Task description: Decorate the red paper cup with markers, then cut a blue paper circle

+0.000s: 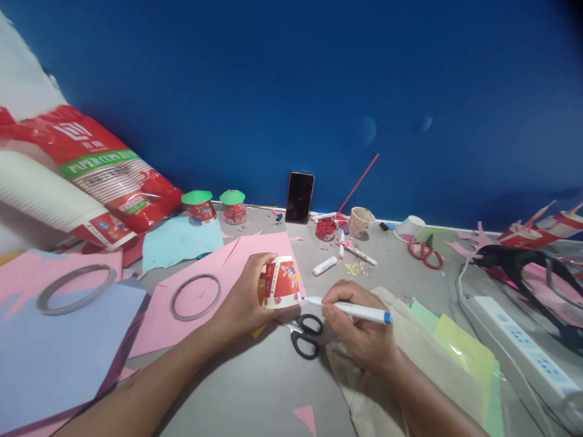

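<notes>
"What does the left hand have?"

"The left hand (246, 294) is wrapped around a paper cup (283, 282), thumb on one side, held over the middle of the desk (218, 388)."

"And the right?"

"The right hand (359, 334) is pinched on a white marker (364, 312) with a blue end. Its tip is at the cup's lower edge; whether it touches, I can't tell."

"How does the cup look?"

"Red, with a colourful print, and a white band along the bottom bearing small red-and-blue flower-like marks. The lettering down its side is too small to read."

"What's near it?"

"Black-handled scissors (298, 331) just below, and a grey ring (186, 318) on pink paper (159, 328) to the left."

"Any readable label?"

"Far left, a red plastic bag (107, 164) says PAPER CUPS on a green band."
</notes>
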Available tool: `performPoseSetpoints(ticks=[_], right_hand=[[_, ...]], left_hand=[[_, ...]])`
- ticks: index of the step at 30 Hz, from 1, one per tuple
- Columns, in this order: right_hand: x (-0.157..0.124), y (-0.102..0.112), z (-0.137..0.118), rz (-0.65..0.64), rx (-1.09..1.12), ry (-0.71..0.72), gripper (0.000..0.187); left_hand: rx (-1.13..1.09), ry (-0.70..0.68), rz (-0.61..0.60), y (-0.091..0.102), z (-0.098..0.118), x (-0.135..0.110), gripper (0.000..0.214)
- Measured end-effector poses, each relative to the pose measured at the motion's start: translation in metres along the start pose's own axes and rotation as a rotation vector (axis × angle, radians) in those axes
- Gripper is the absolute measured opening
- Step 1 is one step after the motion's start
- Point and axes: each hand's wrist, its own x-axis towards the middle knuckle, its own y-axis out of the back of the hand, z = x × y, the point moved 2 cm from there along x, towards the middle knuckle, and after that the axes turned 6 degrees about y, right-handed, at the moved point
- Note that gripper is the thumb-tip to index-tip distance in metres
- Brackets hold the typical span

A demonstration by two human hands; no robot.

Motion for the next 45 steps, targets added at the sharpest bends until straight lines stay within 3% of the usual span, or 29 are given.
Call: performPoseSetpoints(ticks=[5,9,13,19,24,28,32,36,45], right_hand=[[-0.004,-0.005,0.019,0.144,0.302,-0.332,0.021],[0.006,-0.015,0.038,0.345,0.665,-0.604,0.045],[0.022,-0.028,0.048,0.433,0.830,-0.716,0.056],[0.042,-0.038,0.055,0.464,0.823,-0.704,0.053],[0.048,-0.028,0.049,0.462,0.795,-0.676,0.053],[0.033,-0.019,0.037,0.362,0.588,-0.502,0.045],[0.007,-0.024,0.025,0.200,0.270,-0.404,0.024],[-0.004,-0.027,0.013,0.133,0.117,-0.245,0.011],[0.001,-0.019,0.007,0.060,-0.064,0.026,0.011]], left_hand=[[-0.007,0.005,-0.021,0.000,-0.001,0.000,0.091],[-0.030,-0.042,-0.021,0.001,-0.001,0.002,0.085],[0.012,-0.072,-0.007,0.003,-0.004,0.005,0.084],[0.028,-0.080,0.017,-0.002,-0.012,0.006,0.089],[0.020,-0.094,0.012,-0.004,-0.015,0.007,0.091],[0.017,-0.112,0.019,-0.003,-0.017,0.006,0.090],[0.025,-0.091,0.036,-0.001,-0.016,0.006,0.089],[0.012,-0.074,0.050,0.000,-0.014,0.007,0.089],[-0.046,-0.063,0.034,-0.001,-0.008,0.007,0.088]])
